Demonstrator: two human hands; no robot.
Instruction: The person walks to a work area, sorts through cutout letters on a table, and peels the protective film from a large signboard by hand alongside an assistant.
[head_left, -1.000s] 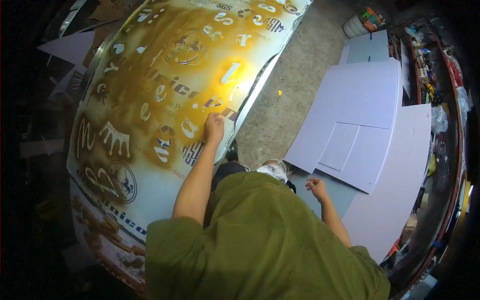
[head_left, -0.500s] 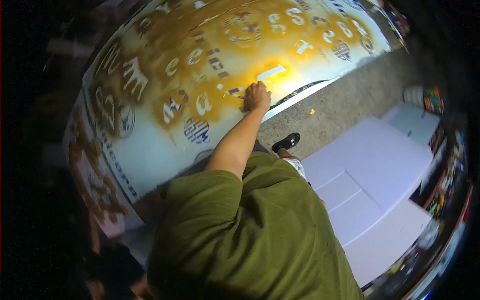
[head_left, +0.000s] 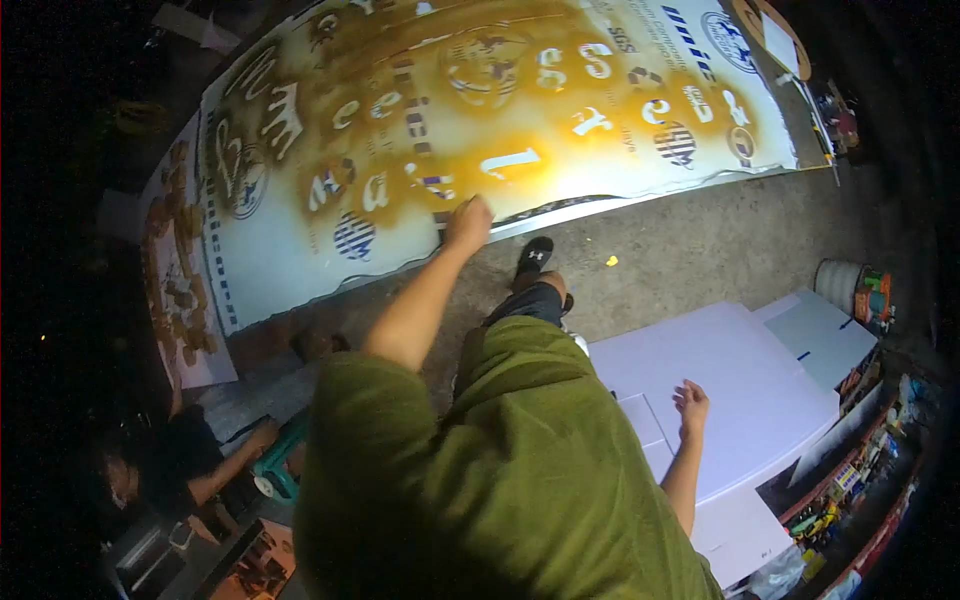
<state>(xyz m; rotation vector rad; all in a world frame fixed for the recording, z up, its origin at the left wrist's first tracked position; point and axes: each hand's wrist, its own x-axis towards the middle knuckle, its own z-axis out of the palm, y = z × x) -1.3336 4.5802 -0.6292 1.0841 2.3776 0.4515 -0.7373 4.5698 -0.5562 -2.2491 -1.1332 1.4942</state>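
A large white printed sheet (head_left: 275, 285) lies on the table, sprayed yellow-brown around pale letter-shaped patches. My left hand (head_left: 470, 222) is at its near edge, closed, with the knuckles up. Whatever its fingers hold, if anything, is hidden; a small dark strip (head_left: 441, 220) shows just left of them. Close beyond that hand is a pale bar-shaped patch (head_left: 510, 160) ringed in bright yellow. My right hand (head_left: 690, 405) hangs out to the right over large white boards (head_left: 720, 350), its fingers loosely bent and apart, holding nothing visible.
A brown-stained white sheet (head_left: 215, 335) stands at the left. Below it a person (head_left: 185, 455) reaches toward a green object (head_left: 283, 460). A white bucket (head_left: 835, 285) sits at the right beside a cluttered shelf (head_left: 850, 490). My sandalled foot (head_left: 536, 256) is on the concrete floor.
My left hand has drawn back from the letter-shaped patches to the sheet's near edge. My right hand has come into view over the white boards. The view has shifted, showing the person at lower left more clearly.
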